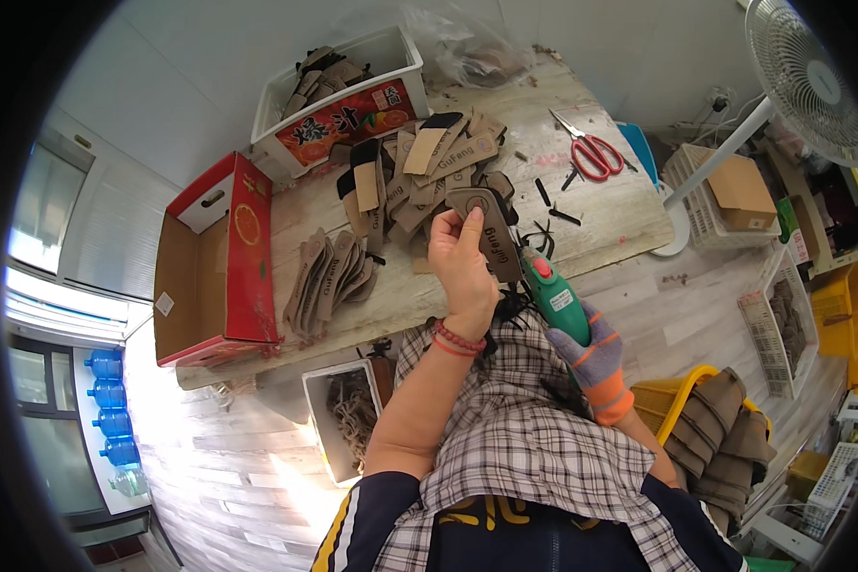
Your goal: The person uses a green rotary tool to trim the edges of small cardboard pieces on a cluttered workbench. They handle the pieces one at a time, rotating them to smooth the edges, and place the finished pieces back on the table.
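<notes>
My left hand [460,259] pinches a taupe fabric strap [496,240] with dark printing, thumb on top near its rounded end. My right hand [596,357], in a grey and orange knit glove, is wrapped round a green handheld power cutter [561,310] with a red button. The cutter's front end meets the strap's lower right edge; I cannot make out its blade. Beyond my left hand lies a loose heap of similar straps [419,186], some with black or tan ends. A smaller fanned stack [327,276] sits to its left. Black trimmings [517,303] gather below the cutter, on my checked apron.
Red-handled scissors [596,157] and black scraps [562,217] lie on the worn table [629,224]. A red carton [267,276] and a white bin [415,71] of straps stand left and behind. A fan [825,81] rises at right; a yellow basket [658,400] of fabric pieces stands below.
</notes>
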The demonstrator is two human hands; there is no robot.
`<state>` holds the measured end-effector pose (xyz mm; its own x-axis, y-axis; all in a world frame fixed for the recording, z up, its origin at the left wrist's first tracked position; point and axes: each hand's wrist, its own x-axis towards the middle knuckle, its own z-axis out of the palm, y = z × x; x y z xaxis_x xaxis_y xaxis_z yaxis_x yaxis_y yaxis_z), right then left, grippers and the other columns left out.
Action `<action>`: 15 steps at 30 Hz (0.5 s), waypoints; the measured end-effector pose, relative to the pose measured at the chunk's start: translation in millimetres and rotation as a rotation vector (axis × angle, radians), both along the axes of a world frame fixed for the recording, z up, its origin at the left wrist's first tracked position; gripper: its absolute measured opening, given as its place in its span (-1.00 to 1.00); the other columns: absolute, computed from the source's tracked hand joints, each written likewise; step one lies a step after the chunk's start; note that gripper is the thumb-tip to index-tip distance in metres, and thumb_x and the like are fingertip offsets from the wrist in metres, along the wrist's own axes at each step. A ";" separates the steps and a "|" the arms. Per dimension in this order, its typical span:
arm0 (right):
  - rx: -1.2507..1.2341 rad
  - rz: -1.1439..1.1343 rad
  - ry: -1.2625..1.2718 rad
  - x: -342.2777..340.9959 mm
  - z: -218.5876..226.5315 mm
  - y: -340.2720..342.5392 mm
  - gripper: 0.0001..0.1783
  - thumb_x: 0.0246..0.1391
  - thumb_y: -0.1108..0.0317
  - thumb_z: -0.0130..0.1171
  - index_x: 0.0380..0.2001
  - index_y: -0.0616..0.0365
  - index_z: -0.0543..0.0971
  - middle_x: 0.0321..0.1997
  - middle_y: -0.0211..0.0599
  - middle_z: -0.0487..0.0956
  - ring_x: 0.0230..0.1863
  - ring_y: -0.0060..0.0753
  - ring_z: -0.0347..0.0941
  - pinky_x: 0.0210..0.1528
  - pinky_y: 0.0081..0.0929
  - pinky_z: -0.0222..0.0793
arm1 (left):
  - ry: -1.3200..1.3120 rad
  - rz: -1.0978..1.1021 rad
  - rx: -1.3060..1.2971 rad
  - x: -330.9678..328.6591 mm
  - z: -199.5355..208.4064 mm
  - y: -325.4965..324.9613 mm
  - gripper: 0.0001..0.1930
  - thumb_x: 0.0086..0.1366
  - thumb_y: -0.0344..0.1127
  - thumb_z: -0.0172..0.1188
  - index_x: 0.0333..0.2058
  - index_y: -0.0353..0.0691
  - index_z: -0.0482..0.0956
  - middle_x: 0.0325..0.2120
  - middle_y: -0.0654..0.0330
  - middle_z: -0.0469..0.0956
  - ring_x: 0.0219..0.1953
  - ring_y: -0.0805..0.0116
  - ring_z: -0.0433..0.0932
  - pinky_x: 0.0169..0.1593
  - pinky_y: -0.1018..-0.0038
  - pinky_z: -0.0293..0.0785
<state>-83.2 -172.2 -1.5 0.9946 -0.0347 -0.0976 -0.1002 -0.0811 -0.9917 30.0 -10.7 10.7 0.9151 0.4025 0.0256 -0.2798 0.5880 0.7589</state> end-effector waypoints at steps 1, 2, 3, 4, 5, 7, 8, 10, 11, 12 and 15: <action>-0.002 0.002 -0.013 1.0 0.2 0.5 -0.44 -0.07 0.30 0.36 0.00 0.26 0.43 -0.29 -0.33 0.57 -0.33 -0.64 0.45 -0.28 -0.64 0.41 | 0.007 0.002 0.000 -1.3 0.7 -1.8 -0.91 0.23 -0.45 0.16 -0.35 -0.21 0.41 -0.43 0.33 0.52 -0.47 0.66 0.45 -0.45 0.74 0.35; -0.003 0.003 -0.025 1.7 0.4 0.3 -0.44 -0.07 0.30 0.36 0.00 0.26 0.43 -0.30 -0.34 0.57 -0.34 -0.64 0.45 -0.29 -0.64 0.41 | 0.007 -0.001 -0.007 -2.4 -0.1 -3.7 -0.91 0.23 -0.45 0.16 -0.36 -0.21 0.41 -0.43 0.32 0.52 -0.48 0.65 0.45 -0.44 0.73 0.36; -0.013 0.004 -0.022 2.2 0.2 0.2 -0.44 -0.07 0.30 0.36 0.00 0.26 0.43 -0.30 -0.34 0.57 -0.35 -0.64 0.45 -0.31 -0.65 0.41 | 0.007 -0.001 -0.013 -3.4 -0.9 -4.9 -0.91 0.23 -0.46 0.16 -0.36 -0.21 0.40 -0.43 0.32 0.51 -0.48 0.64 0.45 -0.43 0.73 0.36; -0.022 0.004 -0.018 2.5 0.3 -0.1 -0.44 -0.07 0.30 0.36 0.00 0.26 0.43 -0.31 -0.34 0.57 -0.37 -0.64 0.45 -0.33 -0.65 0.41 | 0.006 -0.001 -0.019 -4.0 -1.7 -6.3 -0.90 0.23 -0.46 0.16 -0.36 -0.20 0.40 -0.44 0.32 0.51 -0.48 0.64 0.44 -0.43 0.72 0.37; -0.032 0.004 -0.014 2.9 0.7 -0.5 -0.44 -0.07 0.30 0.36 -0.01 0.26 0.43 -0.32 -0.34 0.57 -0.38 -0.65 0.45 -0.34 -0.66 0.41 | 0.000 -0.008 -0.035 -3.7 -4.6 -8.0 -0.90 0.23 -0.47 0.16 -0.36 -0.20 0.40 -0.44 0.32 0.51 -0.48 0.63 0.45 -0.42 0.72 0.37; -0.065 0.003 0.021 3.6 6.6 -0.5 -0.44 -0.07 0.31 0.36 0.00 0.26 0.43 -0.31 -0.34 0.57 -0.39 -0.66 0.45 -0.37 -0.67 0.41 | -0.012 -0.021 -0.068 -3.2 -11.1 -9.8 -0.89 0.22 -0.47 0.16 -0.36 -0.20 0.39 -0.44 0.31 0.51 -0.47 0.62 0.45 -0.40 0.71 0.38; -0.082 0.003 0.039 3.9 8.9 -0.5 -0.44 -0.07 0.31 0.36 0.00 0.27 0.42 -0.31 -0.34 0.57 -0.40 -0.66 0.45 -0.38 -0.67 0.41 | -0.005 -0.038 -0.073 -4.2 -13.3 -9.6 -0.89 0.22 -0.48 0.16 -0.36 -0.20 0.39 -0.44 0.30 0.51 -0.46 0.61 0.46 -0.38 0.70 0.40; -0.089 0.001 0.005 4.7 10.4 -1.4 -0.43 -0.07 0.31 0.36 0.00 0.28 0.42 -0.30 -0.33 0.58 -0.40 -0.67 0.45 -0.39 -0.67 0.41 | 0.010 -0.076 -0.082 -7.0 -13.9 -9.8 -0.89 0.22 -0.49 0.16 -0.36 -0.21 0.38 -0.43 0.28 0.52 -0.44 0.58 0.47 -0.34 0.67 0.42; -0.093 0.000 -0.011 4.8 10.6 -1.8 -0.43 -0.07 0.31 0.36 0.01 0.28 0.42 -0.30 -0.33 0.58 -0.40 -0.67 0.45 -0.40 -0.67 0.41 | 0.016 -0.082 -0.081 -8.2 -14.4 -10.3 -0.89 0.22 -0.50 0.15 -0.36 -0.21 0.39 -0.42 0.26 0.53 -0.42 0.57 0.48 -0.32 0.66 0.43; -0.076 -0.005 -0.013 4.9 10.6 -1.8 -0.43 -0.08 0.31 0.36 0.01 0.28 0.42 -0.29 -0.33 0.58 -0.39 -0.67 0.45 -0.39 -0.67 0.41 | 0.020 -0.089 -0.081 -9.1 -14.8 -10.7 -0.90 0.22 -0.50 0.15 -0.36 -0.22 0.39 -0.41 0.25 0.53 -0.41 0.56 0.49 -0.30 0.65 0.44; -0.016 -0.019 -0.016 5.3 8.8 -1.9 -0.42 -0.08 0.32 0.37 0.02 0.29 0.42 -0.27 -0.33 0.58 -0.35 -0.67 0.45 -0.34 -0.68 0.42 | 0.061 -0.115 -0.050 -14.0 -13.9 -11.4 -0.92 0.22 -0.51 0.15 -0.35 -0.27 0.41 -0.40 0.26 0.51 -0.39 0.58 0.45 -0.27 0.65 0.41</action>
